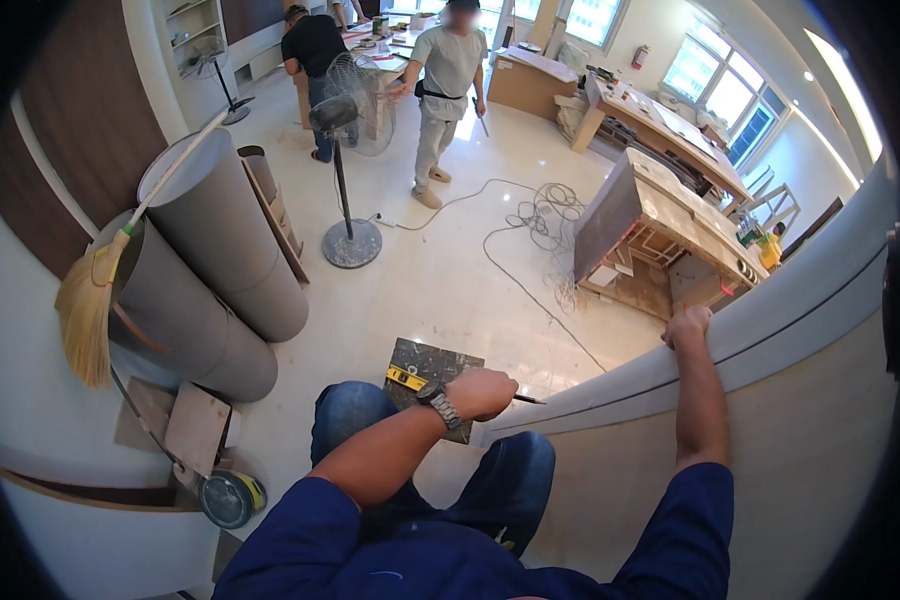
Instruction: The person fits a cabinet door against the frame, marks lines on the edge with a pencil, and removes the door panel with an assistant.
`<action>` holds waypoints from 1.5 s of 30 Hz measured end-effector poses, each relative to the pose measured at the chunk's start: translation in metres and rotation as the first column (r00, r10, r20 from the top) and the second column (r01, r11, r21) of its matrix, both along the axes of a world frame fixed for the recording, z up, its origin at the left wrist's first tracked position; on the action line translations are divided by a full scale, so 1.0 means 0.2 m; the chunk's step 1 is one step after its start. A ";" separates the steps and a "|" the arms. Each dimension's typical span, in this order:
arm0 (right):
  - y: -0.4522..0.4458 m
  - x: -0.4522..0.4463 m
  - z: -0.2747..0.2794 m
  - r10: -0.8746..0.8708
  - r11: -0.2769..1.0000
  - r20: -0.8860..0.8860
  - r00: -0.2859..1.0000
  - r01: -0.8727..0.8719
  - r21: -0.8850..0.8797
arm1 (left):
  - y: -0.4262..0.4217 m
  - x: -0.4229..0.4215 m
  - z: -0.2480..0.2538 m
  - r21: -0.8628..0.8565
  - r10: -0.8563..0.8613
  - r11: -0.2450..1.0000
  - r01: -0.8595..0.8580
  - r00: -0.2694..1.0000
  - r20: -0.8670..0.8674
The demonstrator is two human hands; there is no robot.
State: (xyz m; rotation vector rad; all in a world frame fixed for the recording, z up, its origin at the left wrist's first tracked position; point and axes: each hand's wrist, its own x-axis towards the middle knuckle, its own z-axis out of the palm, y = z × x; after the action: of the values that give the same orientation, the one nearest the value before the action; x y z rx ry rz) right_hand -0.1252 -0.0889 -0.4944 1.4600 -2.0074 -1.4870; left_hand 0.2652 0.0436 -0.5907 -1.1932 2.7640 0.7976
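Pencil (530, 400): looks slim and dark, jutting from our left fingers (502, 388) toward the panel; we cannot tell whether its tip touches.
Left fingers: clamped together around the pencil's shaft, much of the grip hidden from us behind the back of the hand.
Right fingers (678, 328): clamped over the panel's edge, well apart from the left ones; how hard they press, we cannot tell.
Panel (600, 400): long and pale, running from near our left fingers to beneath our right ones and on past them.
Pencil handling: we judge it light and stiff with a fragile point, best pinched low on the shaft, just behind the tip.
Panel handling: we expect it heavy, stiff and slightly slippery on its smooth face, so the edge under our right fingers seems the surest hold.
Yellow level (406, 377): to the left of our left fingers, on a dark board (450, 362).
Cable (548, 212): loosely looped on the floor (420, 290), well beyond our left fingers.
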 end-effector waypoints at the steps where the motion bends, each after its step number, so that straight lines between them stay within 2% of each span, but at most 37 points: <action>1: 0.01 0.01 0.01 0.000 1.000 0.004 1.000 0.000 -0.010 | 0.00 0.00 0.00 0.003 -0.003 1.000 0.003 1.000 0.010; 7: 0.02 0.03 0.02 -0.003 0.999 0.022 1.000 0.004 -0.034 | -0.01 0.00 -0.01 -0.071 -0.021 0.997 0.014 0.995 -0.102; 19: 0.01 0.01 -0.01 0.000 1.000 -0.002 1.000 0.000 -0.008 | 0.01 0.00 0.05 -0.041 -0.010 0.999 0.007 0.998 -0.068; 25: -0.01 -0.04 -0.05 0.005 1.000 -0.008 1.000 -0.005 -0.019 | 0.00 -0.02 -0.02 -0.027 -0.020 0.999 0.018 0.997 -0.078; 34: 0.01 -0.01 -0.03 0.016 0.999 -0.004 1.000 -0.016 -0.032 | 0.01 -0.01 0.01 -0.064 -0.008 0.998 -0.007 0.972 -0.233; 37: -0.01 -0.03 -0.05 0.001 1.000 -0.006 1.000 -0.001 -0.031 | 0.01 -0.01 0.05 -0.028 0.008 0.999 -0.015 0.972 -0.235; 40: 0.00 -0.02 -0.03 -0.008 1.000 0.002 1.000 0.008 -0.012 | 0.03 -0.02 0.11 0.110 0.124 0.989 -0.098 0.959 -0.255; 45: -0.01 -0.03 -0.05 0.011 0.999 -0.004 1.000 -0.011 -0.050 | 0.02 -0.03 0.07 0.019 0.081 0.997 -0.079 0.924 -0.374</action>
State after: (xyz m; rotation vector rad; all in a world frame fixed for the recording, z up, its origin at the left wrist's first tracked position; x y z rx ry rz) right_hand -0.1318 -0.0901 -0.5043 1.4452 -2.0167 -1.4234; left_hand 0.2594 0.0482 -0.5761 -1.2790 3.0186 1.1503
